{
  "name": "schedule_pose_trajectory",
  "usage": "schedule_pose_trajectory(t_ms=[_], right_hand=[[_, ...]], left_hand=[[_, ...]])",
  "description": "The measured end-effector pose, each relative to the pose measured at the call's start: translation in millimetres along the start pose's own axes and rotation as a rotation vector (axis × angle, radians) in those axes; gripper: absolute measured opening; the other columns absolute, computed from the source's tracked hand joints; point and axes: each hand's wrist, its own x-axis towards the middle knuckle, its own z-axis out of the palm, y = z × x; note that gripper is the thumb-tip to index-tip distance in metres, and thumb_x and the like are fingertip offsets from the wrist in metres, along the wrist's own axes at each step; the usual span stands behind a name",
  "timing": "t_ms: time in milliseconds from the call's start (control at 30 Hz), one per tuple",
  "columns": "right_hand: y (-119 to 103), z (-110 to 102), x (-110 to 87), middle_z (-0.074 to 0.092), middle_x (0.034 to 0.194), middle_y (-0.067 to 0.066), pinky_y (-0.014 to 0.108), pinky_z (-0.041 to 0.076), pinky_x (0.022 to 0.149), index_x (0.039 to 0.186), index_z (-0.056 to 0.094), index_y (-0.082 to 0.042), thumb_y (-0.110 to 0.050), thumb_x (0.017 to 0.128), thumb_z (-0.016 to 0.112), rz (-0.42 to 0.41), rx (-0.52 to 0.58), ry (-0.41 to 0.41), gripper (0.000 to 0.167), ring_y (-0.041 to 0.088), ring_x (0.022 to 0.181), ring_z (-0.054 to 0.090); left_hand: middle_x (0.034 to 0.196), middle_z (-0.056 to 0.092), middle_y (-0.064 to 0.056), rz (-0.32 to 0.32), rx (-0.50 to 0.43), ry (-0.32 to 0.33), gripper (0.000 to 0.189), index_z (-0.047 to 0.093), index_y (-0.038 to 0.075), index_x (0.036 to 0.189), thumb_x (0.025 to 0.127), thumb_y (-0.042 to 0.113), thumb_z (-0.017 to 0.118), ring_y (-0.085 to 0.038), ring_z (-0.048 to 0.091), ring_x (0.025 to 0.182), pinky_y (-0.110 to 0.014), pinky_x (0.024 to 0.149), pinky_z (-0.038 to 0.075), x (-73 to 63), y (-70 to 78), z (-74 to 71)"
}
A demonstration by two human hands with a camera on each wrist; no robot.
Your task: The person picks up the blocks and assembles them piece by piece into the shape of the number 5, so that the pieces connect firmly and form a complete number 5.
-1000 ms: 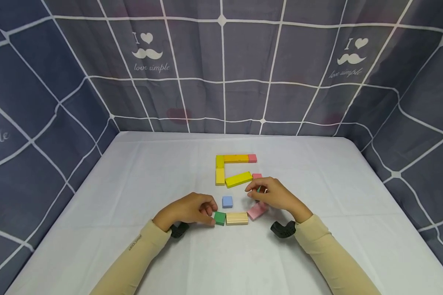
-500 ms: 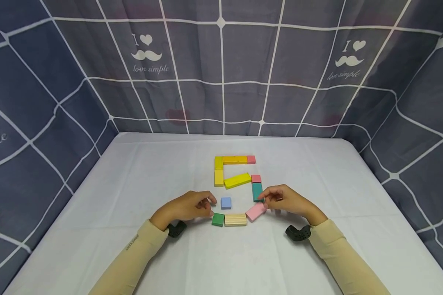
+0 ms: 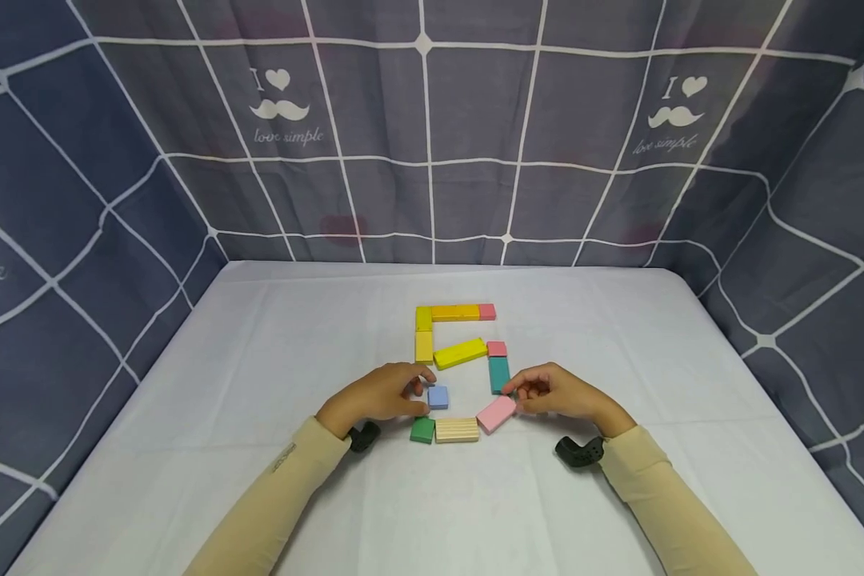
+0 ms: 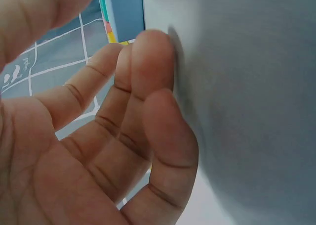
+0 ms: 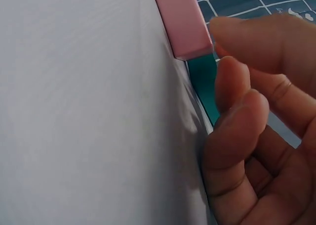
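Blocks on the white desk (image 3: 259, 360) form most of a figure: yellow blocks (image 3: 426, 336) and small pink ones on the far side are placed, and the teal block (image 3: 499, 374) stands on the right. Left hand (image 3: 378, 394), fingers loosely bent, touches the blue square (image 3: 438, 397), apparently not gripping it. Right hand (image 3: 558, 392) fingertips meet the tilted pink block (image 3: 496, 414). Green block (image 3: 422, 430) and wooden block (image 3: 457, 429) lie near; the near row looks unfinished.

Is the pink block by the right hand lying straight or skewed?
Skewed: the pink block lies flat but angled against the straight wooden block beside it.
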Motion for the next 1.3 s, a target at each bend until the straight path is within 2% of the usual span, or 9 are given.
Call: schedule_pose_trajectory(t_ms=[267, 533, 900, 1133, 1300], right_hand=[[0, -1, 0.3, 0.059, 0.087, 0.000, 0.018, 0.040, 0.069, 0.122, 0.074, 0.010, 0.002, 0.098, 0.075, 0.026, -0.001, 0.013, 0.026, 0.008, 0.076, 0.050], [2, -1, 1.4, 0.059, 0.087, 0.002, 0.018, 0.040, 0.068, 0.121, 0.074, 0.009, 0.002, 0.097, 0.075, 0.027, -0.005, 0.019, 0.025, 0.008, 0.075, 0.049], [3, 0, 1.8, 0.058, 0.086, 0.001, 0.018, 0.040, 0.068, 0.121, 0.074, 0.009, 0.003, 0.097, 0.075, 0.021, 0.004, 0.018, 0.025, 0.007, 0.076, 0.050], [6, 1, 2.1, 0.059, 0.087, -0.002, 0.018, 0.039, 0.067, 0.120, 0.073, 0.011, 0.003, 0.097, 0.075, -0.006, 0.003, 0.011, 0.025, 0.007, 0.075, 0.049], [5, 1, 2.4, 0.059, 0.087, -0.001, 0.018, 0.039, 0.067, 0.121, 0.074, 0.010, 0.003, 0.097, 0.075, 0.012, -0.009, 0.016, 0.025, 0.007, 0.075, 0.049]], left_hand=[[0.099, 0.064, -0.001, 0.006, 0.019, -0.008, 0.030, 0.069, 0.007, 0.121, 0.097, 0.016, 0.083, -0.017, 0.056, 0.090, -0.031, 0.080, 0.048, 11.9, 3.8, 1.4], [0.099, 0.064, 0.000, -0.017, 0.015, -0.001, 0.025, 0.069, 0.008, 0.117, 0.097, 0.015, 0.083, -0.017, 0.056, 0.093, -0.032, 0.083, 0.049, 12.1, 1.5, 0.4], [0.093, 0.062, 0.001, -0.027, -0.020, 0.034, 0.022, 0.071, 0.007, 0.111, 0.094, 0.012, 0.084, -0.015, 0.055, 0.088, -0.029, 0.076, 0.046, 3.5, -8.8, -4.0], [0.094, 0.064, 0.002, -0.049, -0.030, 0.051, 0.022, 0.072, 0.007, 0.111, 0.094, 0.013, 0.085, -0.015, 0.056, 0.089, -0.030, 0.079, 0.047, -7.1, -14.9, -8.7], [0.094, 0.064, 0.003, -0.054, -0.026, 0.054, 0.021, 0.073, 0.007, 0.112, 0.095, 0.013, 0.084, -0.015, 0.056, 0.090, -0.032, 0.081, 0.047, -12.1, -18.7, -10.6]])
